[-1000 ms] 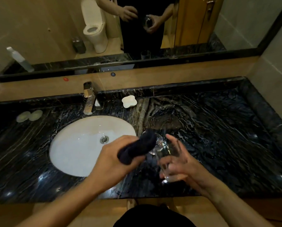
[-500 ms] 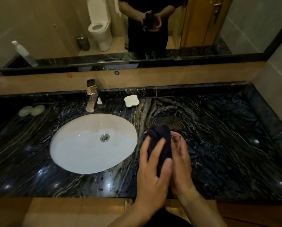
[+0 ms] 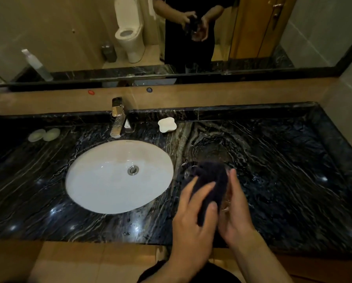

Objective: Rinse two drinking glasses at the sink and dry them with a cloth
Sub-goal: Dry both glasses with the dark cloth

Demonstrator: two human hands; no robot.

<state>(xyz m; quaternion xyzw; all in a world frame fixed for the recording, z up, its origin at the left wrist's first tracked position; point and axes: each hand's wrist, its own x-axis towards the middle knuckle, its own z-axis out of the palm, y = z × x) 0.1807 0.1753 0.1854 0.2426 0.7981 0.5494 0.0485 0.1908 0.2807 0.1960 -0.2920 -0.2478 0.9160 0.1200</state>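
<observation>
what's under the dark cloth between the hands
A drinking glass: only a sliver of it shows beside the right hand. The dark cloth, gripped by the left hand, covers the rest, so its rim and inside cannot be seen.

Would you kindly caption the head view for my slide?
Both hands, left hand and right hand, wipe a glass with a dark cloth beside the white sink.

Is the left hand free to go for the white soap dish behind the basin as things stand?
Probably not yet: the left hand grips the dark cloth against the glass in the right hand. The path over the counter to the soap dish looks open.
</observation>
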